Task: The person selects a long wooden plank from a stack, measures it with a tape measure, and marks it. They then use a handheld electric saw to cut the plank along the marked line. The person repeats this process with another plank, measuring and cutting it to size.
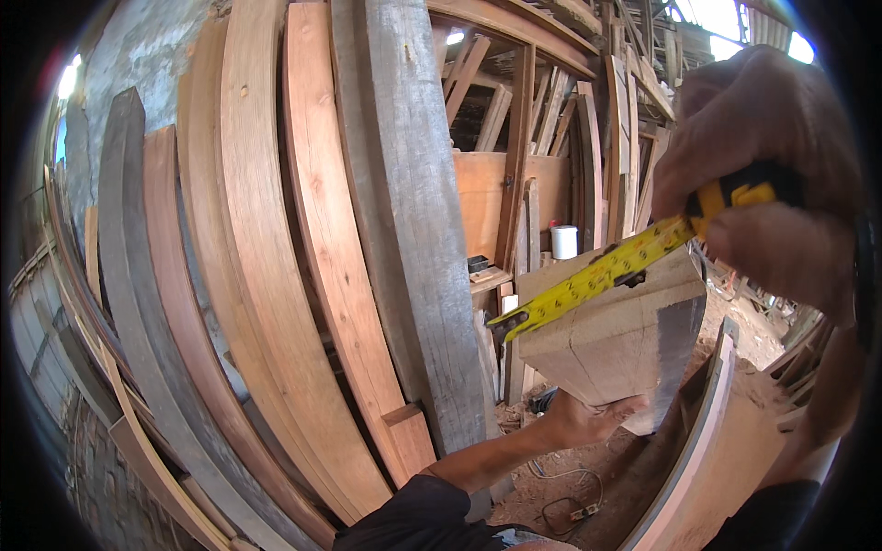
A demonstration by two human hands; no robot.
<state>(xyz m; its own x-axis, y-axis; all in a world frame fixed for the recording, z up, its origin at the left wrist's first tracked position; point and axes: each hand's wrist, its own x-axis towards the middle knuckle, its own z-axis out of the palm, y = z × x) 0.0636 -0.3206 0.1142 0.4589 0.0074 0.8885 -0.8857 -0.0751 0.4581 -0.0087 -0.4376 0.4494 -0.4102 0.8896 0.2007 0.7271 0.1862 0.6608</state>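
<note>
My right hand (pixel 772 156), raised at the upper right, is closed around a black and yellow tape measure (pixel 735 195). Its yellow blade (pixel 597 277) is drawn out to the lower left and passes in front of a thick wooden block (pixel 597 344). The blade's metal hook end reaches the block's left edge; whether it touches the wood I cannot tell. From below, my left hand (pixel 597 418) grips the block, with the thumb along its lower edge. A dark grey face shows on the block's right side, while its front is pale sawn wood with a crack.
Tall planks (pixel 322 184) and a wide grey beam (pixel 427 211) lean upright on the left. Behind, a wooden frame (pixel 519 156) holds more timber, near a white container (pixel 564 241). A cable (pixel 588 473) lies on the sawdust-covered floor. A curved board edge (pixel 684 450) rises at the lower right.
</note>
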